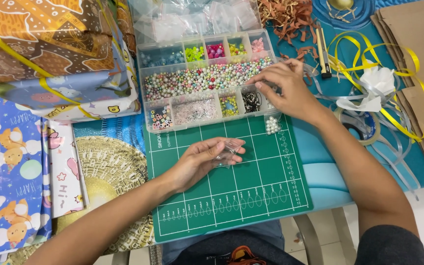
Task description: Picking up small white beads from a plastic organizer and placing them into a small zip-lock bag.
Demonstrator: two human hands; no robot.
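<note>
Nearest the camera, the person's two forearms come up from the bottom edge and cross onto a green cutting mat (251,196) that lies square in front of the body.

The left hand (199,162) hovers palm-up over the middle of the mat, its fingers curled lightly around a small clear plastic bag (227,153) — held loosely at the fingertips, mouth toward the right, as one holds a bag to be filled.

The right hand (285,88) reaches to the far right end of the clear bead box (204,81), fingers drawn together and dipped into a lower compartment; whether they pinch anything I cannot tell, for the knuckles hide the tips. A little heap of white pearl beads (272,125) lies on the mat just below that hand, touching the box's front edge.

The box stands flush along the mat's far edge, so both hands work within a short reach.

Room is tight to the left — wrapped gift boxes (50,54) press against the box's side and sheets of wrapping paper (20,162) overlap beside the mat. To the right, yellow ribbon (388,64), a tape roll (364,128) and brown paper bags (418,59) crowd the blue table. The mat's lower half is the open ground.
</note>
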